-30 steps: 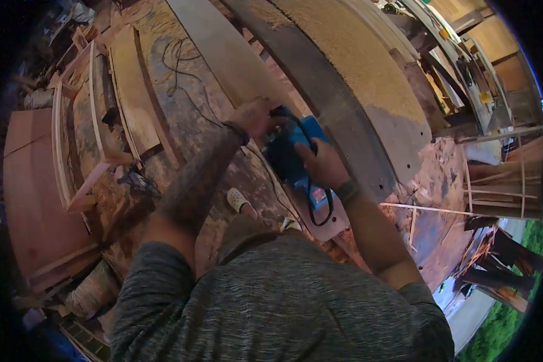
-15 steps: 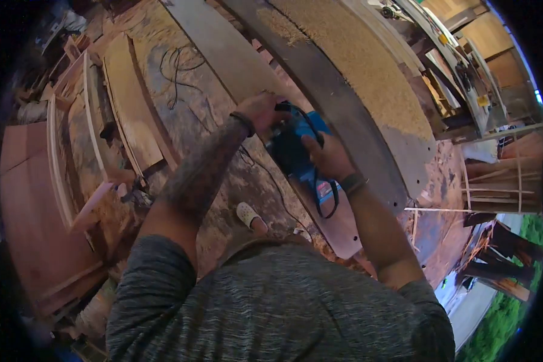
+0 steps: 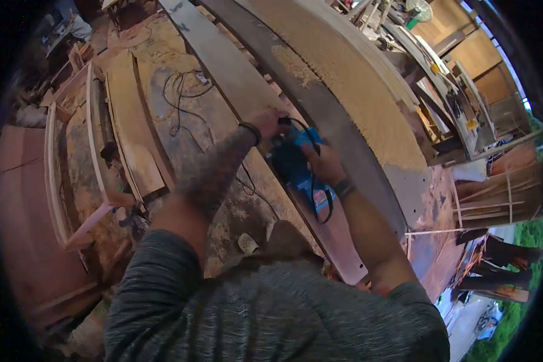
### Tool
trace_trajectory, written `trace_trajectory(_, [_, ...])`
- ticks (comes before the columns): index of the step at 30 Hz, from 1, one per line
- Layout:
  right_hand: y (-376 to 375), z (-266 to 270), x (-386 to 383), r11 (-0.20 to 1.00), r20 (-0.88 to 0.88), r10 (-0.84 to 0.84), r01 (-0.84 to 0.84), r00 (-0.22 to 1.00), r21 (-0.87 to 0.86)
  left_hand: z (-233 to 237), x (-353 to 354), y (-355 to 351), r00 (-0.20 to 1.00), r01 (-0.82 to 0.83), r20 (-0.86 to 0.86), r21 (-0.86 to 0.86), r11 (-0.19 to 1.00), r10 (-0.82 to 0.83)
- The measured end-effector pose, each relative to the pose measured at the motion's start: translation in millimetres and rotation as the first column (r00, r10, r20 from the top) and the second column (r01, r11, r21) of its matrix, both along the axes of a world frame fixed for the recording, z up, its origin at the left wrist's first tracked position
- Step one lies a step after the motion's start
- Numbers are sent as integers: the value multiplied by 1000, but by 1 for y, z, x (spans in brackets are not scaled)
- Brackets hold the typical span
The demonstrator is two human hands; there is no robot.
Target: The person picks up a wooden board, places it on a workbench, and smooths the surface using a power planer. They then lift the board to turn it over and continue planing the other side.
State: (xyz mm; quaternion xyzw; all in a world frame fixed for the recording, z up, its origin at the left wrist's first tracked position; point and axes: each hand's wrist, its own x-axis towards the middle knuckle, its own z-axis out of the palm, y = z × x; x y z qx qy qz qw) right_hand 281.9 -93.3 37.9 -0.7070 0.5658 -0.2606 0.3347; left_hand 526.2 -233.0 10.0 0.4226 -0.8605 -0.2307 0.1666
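A blue and black power sander (image 3: 304, 160) rests on a long wooden board (image 3: 247, 90) that runs from the far upper left toward my body. My left hand (image 3: 268, 124) is closed around the sander's front end, where its grip is partly hidden. On the rear handle, my right hand (image 3: 326, 165) is wrapped with the thumb on top. A black cord (image 3: 314, 181) loops from the tool beside my right wrist. The sander's underside against the board is out of sight.
Next to the board lie darker planks (image 3: 344, 114) under a thick spread of sawdust (image 3: 350, 78). A coiled black cable (image 3: 178, 99) lies on the dusty floor at left, near curved wooden pieces (image 3: 133, 120). A cluttered workbench (image 3: 440, 78) stands at upper right.
The view has shifted slightly, so the board's near end appears lower. Both hands stay on the sander, which sits a little lower in view. My feet have shifted.
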Motion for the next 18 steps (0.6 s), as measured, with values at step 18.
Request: trace_trajectory(18, [-128, 26, 86, 983, 44, -68, 60, 997, 174, -7, 91, -135, 980, 122, -168, 60, 991, -110])
